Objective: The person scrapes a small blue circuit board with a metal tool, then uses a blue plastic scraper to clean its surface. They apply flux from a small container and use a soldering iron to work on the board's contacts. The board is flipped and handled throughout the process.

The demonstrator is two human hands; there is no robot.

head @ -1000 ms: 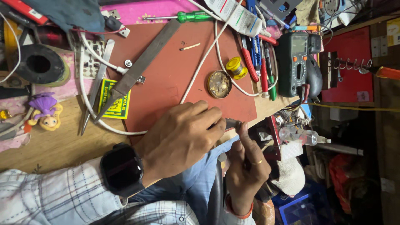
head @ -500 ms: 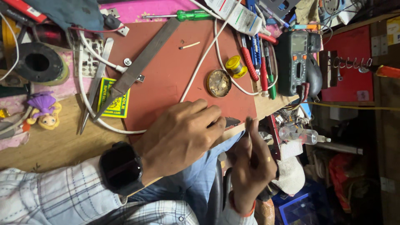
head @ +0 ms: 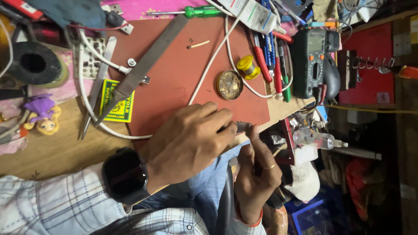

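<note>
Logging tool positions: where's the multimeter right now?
In the head view the multimeter lies upper right on the bench, just beyond the red mat's edge, beside the red-handled tools and well clear of both hands.

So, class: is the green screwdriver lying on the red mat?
No: the green screwdriver lies beyond the red mat's far edge, on the pink cloth at the top.

Bright even light, sharp, dim right edge

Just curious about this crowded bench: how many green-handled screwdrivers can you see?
1. The green-handled screwdriver lies at the top edge of the red mat; others may hide among the tool pile.
</note>
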